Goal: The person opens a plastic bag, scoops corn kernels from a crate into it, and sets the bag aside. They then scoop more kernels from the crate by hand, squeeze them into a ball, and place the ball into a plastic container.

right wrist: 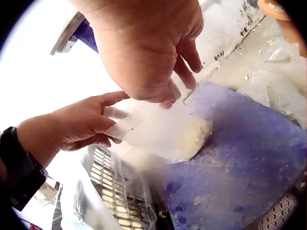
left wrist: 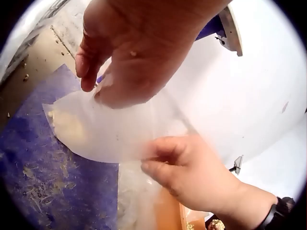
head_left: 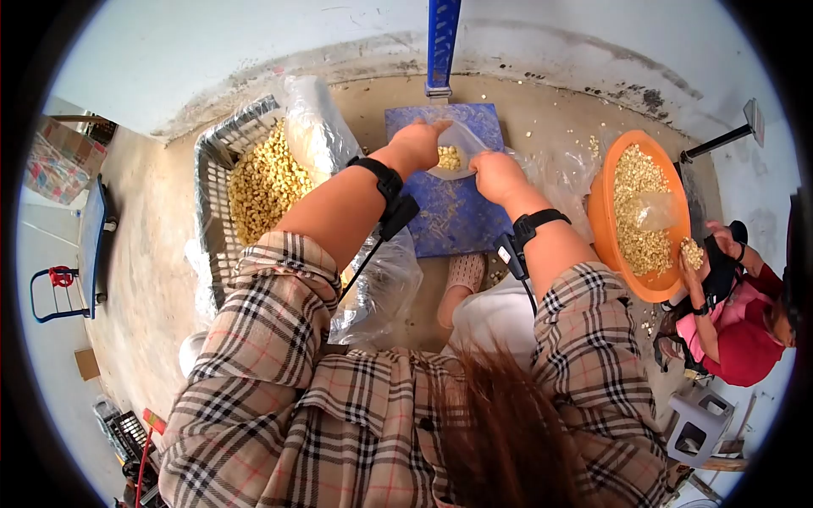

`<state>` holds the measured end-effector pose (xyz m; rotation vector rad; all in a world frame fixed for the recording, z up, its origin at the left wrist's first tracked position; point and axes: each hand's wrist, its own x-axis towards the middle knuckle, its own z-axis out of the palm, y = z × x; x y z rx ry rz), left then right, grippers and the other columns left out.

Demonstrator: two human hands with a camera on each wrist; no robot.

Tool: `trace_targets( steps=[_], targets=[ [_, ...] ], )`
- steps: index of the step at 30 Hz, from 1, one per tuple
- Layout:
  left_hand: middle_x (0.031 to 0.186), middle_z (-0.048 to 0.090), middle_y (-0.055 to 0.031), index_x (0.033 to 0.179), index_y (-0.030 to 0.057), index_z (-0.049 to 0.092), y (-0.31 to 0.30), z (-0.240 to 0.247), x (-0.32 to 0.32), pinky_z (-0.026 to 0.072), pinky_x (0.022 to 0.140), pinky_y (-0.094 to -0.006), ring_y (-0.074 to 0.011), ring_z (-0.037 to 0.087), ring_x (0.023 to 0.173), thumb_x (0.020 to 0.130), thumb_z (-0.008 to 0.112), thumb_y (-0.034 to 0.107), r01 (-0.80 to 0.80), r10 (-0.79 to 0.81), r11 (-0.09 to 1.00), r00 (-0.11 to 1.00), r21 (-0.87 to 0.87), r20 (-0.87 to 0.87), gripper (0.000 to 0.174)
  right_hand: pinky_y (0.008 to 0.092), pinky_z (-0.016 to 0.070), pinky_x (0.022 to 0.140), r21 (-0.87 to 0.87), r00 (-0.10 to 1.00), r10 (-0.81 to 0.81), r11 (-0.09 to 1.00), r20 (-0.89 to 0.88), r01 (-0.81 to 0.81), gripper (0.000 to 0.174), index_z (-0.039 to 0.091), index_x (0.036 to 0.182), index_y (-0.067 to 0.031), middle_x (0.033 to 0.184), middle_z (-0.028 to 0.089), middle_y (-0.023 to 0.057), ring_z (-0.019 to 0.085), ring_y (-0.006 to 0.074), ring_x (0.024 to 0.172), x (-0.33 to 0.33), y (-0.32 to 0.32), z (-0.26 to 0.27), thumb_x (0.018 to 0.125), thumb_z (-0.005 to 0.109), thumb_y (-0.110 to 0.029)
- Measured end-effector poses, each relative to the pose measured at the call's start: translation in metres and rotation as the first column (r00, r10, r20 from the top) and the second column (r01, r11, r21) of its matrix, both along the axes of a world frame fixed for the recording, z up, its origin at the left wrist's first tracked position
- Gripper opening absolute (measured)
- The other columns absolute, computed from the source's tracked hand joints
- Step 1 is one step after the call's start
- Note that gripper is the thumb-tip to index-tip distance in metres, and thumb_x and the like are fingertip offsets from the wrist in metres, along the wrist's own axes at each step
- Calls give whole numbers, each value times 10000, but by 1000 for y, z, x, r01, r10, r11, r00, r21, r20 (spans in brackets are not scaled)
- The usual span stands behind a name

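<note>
Location: a translucent, milky-white plastic bag [head_left: 464,142] is stretched between both hands above a blue-painted, flat metal platform [head_left: 457,222]. A small heap of pale yellow, rounded kernels [head_left: 449,158] lies low in the bag. The wrist views are blurred here, so contact between the bag's bottom and the platform cannot be confirmed.

Finger state: the fingers of the left hand [head_left: 413,144] are curled closed on one edge of the film. The right hand [head_left: 500,176] pinches the opposite edge between thumb and fingers, with no visible gap beyond the film's thickness.

Hazards (judged):
- Spillage. If either pinch slips on the smooth film, that edge may drop and release kernels onto the platform.
- Tearing. Unequal pull by the two hands could split the thin film at a pinched edge.
- Mixing. Stray kernels could join the loose ones scattered on the bare concrete floor [head_left: 555,110].

Materials and shapes:
- Platform: rectangular, hard, with scuffed, dusty paint; a blue upright metal post [head_left: 443,51] stands at its far edge.
- Left side: a dark, lattice-walled plastic crate [head_left: 218,199], dressed in crinkled clear film, contains a deep bed of yellow kernels.
- Right side: a smooth, orange, oval-looking plastic tub [head_left: 603,190] contains paler, flakier-looking pieces.
</note>
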<state>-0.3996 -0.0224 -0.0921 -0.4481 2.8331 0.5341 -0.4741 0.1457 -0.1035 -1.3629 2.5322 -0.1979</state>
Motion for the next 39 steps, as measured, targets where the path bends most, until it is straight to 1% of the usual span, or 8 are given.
trace_targets(
  steps=[4,10,24,26,30,33,35,39],
  targets=[
    [1288,436,-176,1343,321,374,0,1,7,427,920,-357,-316,521,1082,742,572,159,-15,15,1000,1000,25,-20,654,385,474,811,-101,999,27,995,32,-24,302,650,974,-136,1033,598,85,574,296,954,3,4,9,738,511,-9],
    [1368,350,-156,1308,362,414,1,18,18,401,959,-358,-301,490,1139,778,608,339,-5,7,999,998,33,-56,565,373,467,814,-272,996,48,962,74,-26,387,628,1034,-167,1078,568,57,561,280,968,1,5,16,738,486,37],
    [1287,455,-165,1205,207,537,-12,12,46,409,940,-384,-325,486,1131,773,602,300,-15,23,1000,923,25,-385,446,390,476,665,-523,996,-8,851,-85,-38,132,645,790,-72,796,601,123,586,310,766,-16,-3,4,708,542,-68],
    [1231,504,-150,1166,152,561,-16,12,55,430,910,-393,-335,505,1097,762,600,171,-25,85,992,865,126,-495,406,420,471,670,-584,986,-119,811,-114,30,144,644,782,-67,794,601,135,579,336,752,-21,-11,-5,688,534,-68],
    [1195,538,-65,1195,96,545,-60,-52,74,479,714,-259,-126,573,866,801,524,7,122,272,881,660,458,-700,405,427,488,725,-526,918,-397,782,-9,333,162,679,786,-95,872,636,152,607,343,848,-22,-26,-3,687,558,-138],
    [1126,583,-60,1246,85,502,-40,-34,111,422,812,-229,-104,550,915,872,538,78,82,433,710,732,699,-526,375,397,494,750,-385,881,-469,804,58,453,197,691,817,-73,895,644,160,614,327,873,-20,-37,-17,691,556,-142],
    [1074,606,-74,1235,62,511,-22,-22,135,416,828,-235,-117,556,956,880,529,87,-78,478,760,740,646,-473,356,369,491,748,-396,886,-463,812,8,428,201,691,844,-89,889,649,130,619,303,847,-9,-45,-15,713,551,-152],
    [1076,607,-75,1211,18,520,-12,-32,172,422,846,-244,-140,561,978,867,529,52,-42,564,657,690,753,-454,345,372,495,732,-534,858,-511,713,47,454,165,682,817,-90,868,649,140,622,304,844,1,-83,-31,733,548,-137]
  ],
)
